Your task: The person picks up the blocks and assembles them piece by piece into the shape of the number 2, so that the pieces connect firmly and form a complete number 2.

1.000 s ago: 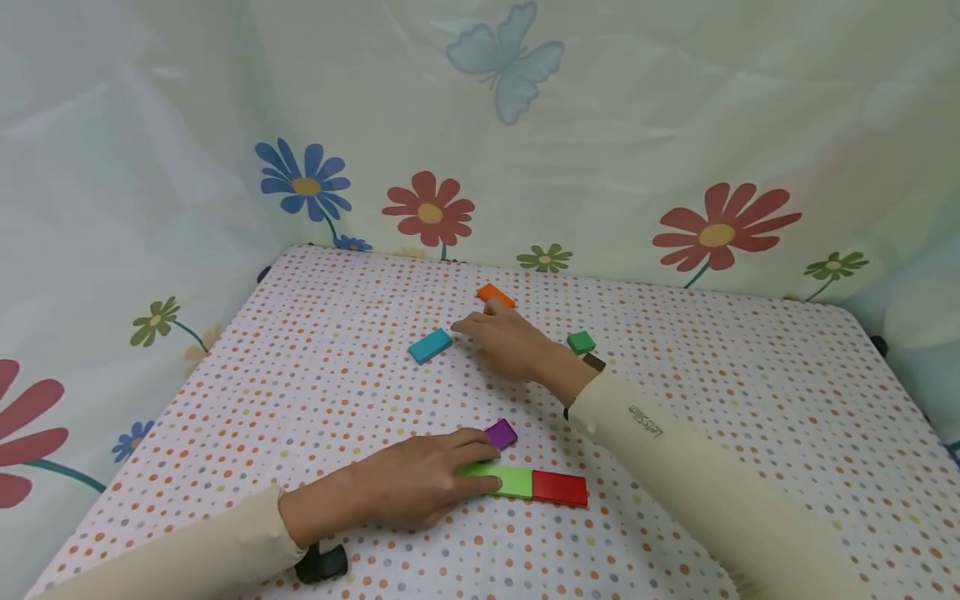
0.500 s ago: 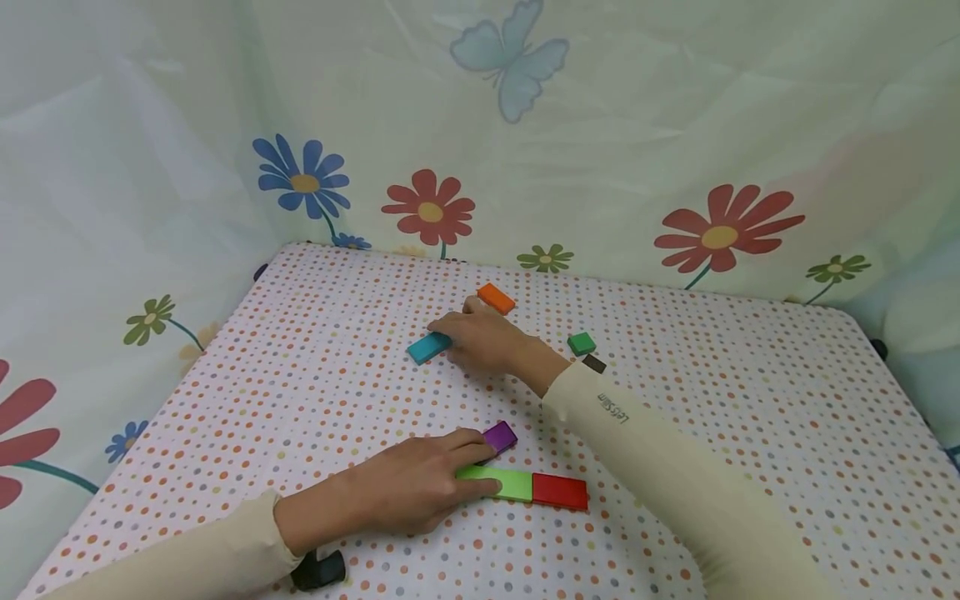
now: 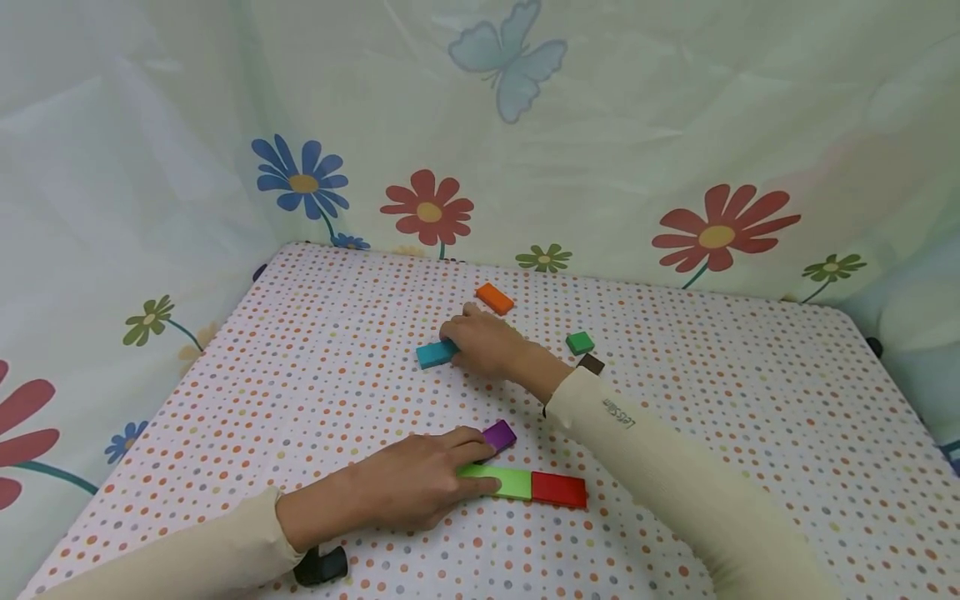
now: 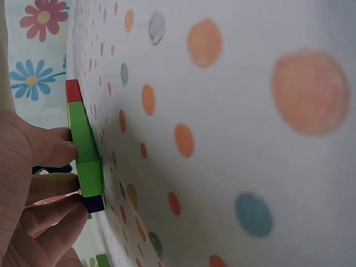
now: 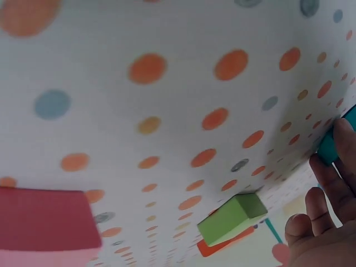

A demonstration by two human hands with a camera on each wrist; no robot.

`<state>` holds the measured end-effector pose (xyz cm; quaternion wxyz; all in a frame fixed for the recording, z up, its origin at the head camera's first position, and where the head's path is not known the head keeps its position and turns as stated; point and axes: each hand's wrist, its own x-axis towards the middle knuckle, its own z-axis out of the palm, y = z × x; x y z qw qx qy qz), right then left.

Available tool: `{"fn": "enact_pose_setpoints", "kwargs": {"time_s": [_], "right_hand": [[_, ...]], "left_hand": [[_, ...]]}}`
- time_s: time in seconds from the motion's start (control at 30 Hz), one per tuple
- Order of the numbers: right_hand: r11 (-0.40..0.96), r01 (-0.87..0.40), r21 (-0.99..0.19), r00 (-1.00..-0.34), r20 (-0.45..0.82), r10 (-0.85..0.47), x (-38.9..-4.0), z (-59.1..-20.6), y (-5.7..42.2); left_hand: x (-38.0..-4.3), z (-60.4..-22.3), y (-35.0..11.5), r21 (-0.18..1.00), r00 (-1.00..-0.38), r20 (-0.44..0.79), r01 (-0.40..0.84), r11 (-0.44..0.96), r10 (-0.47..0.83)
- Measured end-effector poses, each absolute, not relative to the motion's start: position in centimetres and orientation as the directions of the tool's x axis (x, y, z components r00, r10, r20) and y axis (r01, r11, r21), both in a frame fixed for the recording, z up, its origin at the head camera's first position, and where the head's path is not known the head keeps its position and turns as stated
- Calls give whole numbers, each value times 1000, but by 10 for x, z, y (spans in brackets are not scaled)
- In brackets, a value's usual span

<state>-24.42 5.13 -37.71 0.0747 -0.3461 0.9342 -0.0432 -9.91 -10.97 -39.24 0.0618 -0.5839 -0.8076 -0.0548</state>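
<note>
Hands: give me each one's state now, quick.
Left hand: open, fingers lying on the light green block.
Right hand: gripping the teal block.

2 long cream sleeves [image 3: 660, 467] (small grey lettering printed near the right cuff), bare hands.
</note>
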Motion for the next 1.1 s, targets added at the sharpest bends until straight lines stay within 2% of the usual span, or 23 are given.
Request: {"fn": "enact_pose_setpoints", "kwargs": {"time_s": [1.1], "right_hand": [[742, -625, -241, -755, -55, -654, -221, -372, 114]], "left_hand": [[-102, -387, -107, 7, -307, 93, 952, 307, 947]]}}
